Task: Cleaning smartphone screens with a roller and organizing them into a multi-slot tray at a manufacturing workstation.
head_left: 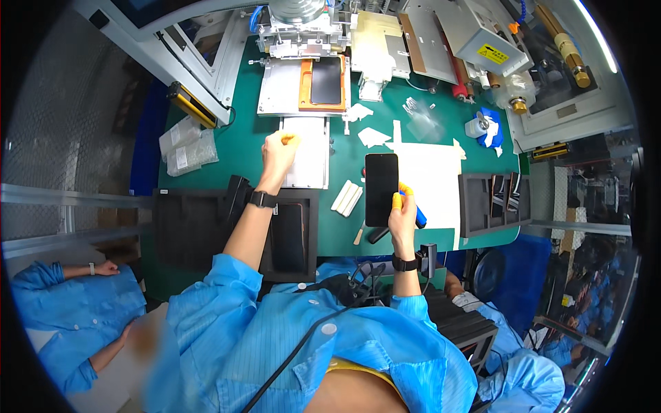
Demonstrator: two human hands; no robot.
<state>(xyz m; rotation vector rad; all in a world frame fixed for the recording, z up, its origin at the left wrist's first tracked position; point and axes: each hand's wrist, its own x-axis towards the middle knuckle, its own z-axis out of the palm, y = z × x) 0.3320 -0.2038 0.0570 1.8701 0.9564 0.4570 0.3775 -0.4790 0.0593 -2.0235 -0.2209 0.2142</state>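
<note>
In my right hand [403, 215], a phone [382, 189] with a dark screen is gripped by its right edge and held upright over the bench. Yellow finger cots cover some fingertips on both hands. My left hand [278, 157] is above the pale metal plate [308, 162], fingers curled together; whatever they pinch, if anything, is too small to make out. Beyond that plate, another dark-screened phone [326, 80] lies in an orange fixture [305, 89] on the machine's bed. Beside my right hand shows a blue handle-like object [421, 219], partly hidden.
The press-like machine [299, 41] stands at the back. White rolls [346, 198] and a white sheet [430, 179] lie on the green bench [241, 148]. Black foam trays [292, 241] [475, 224] sit left and right. A bottle [475, 127] stands far right. Other people in blue sit nearby.
</note>
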